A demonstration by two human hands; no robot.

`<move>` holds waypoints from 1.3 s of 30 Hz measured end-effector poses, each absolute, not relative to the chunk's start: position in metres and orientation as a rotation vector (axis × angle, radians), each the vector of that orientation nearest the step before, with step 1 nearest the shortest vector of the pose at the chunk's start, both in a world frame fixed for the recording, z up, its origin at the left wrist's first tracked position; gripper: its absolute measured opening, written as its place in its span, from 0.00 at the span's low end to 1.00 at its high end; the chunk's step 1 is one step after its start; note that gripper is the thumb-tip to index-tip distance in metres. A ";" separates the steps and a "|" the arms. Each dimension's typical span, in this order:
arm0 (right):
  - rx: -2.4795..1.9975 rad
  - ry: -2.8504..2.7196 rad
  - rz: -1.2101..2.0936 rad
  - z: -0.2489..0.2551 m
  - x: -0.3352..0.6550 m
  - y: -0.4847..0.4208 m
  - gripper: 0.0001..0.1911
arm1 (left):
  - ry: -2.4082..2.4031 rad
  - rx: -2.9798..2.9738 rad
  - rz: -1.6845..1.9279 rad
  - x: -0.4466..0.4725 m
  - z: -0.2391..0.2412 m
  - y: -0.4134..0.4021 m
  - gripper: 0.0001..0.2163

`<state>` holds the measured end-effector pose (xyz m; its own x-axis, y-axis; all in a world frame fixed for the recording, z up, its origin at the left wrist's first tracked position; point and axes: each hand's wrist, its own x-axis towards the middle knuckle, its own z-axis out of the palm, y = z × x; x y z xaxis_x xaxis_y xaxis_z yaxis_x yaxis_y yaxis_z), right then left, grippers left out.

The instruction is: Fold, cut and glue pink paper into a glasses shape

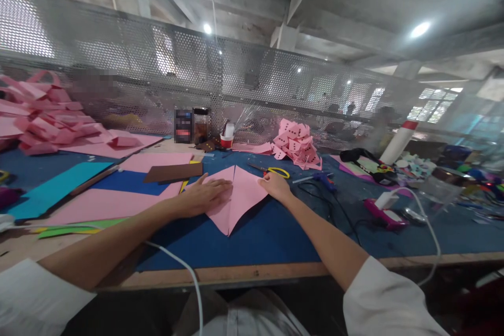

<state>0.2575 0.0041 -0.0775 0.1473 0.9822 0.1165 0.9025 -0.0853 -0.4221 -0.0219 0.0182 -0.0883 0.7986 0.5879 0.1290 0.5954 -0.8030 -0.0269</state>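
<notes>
A pink paper sheet (240,199) with a crease down its middle lies on the blue work mat (275,241) in front of me. Flat on its left half rests my left hand (210,195), fingers stretched out. At the sheet's right corner, my right hand (274,187) pinches the edge between thumb and fingers, and that side lifts slightly off the mat. Just behind the right hand lie yellow-handled scissors (279,172). A dark brown paper strip (173,171) is left of the sheet, on top of larger pink paper (114,205).
Folded pink pieces (51,115) pile up at the far left, and dotted pink cut-outs (296,143) at the back. A blue glue gun (326,181) with its cord lies right. Further right is a magenta power strip (386,214). A white cable (189,268) hangs over the front edge.
</notes>
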 end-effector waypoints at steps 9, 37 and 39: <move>-2.053 -1.822 0.263 -0.079 0.255 0.003 0.13 | -0.989 -2.943 -0.219 -0.022 -0.094 0.019 0.25; -1.862 -1.750 0.530 -0.082 0.269 -0.009 0.17 | -0.958 -2.902 -0.249 -0.021 -0.092 0.015 0.24; -1.877 -1.719 0.506 -0.084 0.268 -0.010 0.15 | -0.970 -2.903 -0.252 -0.020 -0.091 0.012 0.23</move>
<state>0.2684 -0.0103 -0.0837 0.1158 0.9898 0.0828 0.7874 -0.0407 -0.6151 -0.0205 0.0121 -0.0909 0.7872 0.5907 0.1773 0.6023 -0.7981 -0.0149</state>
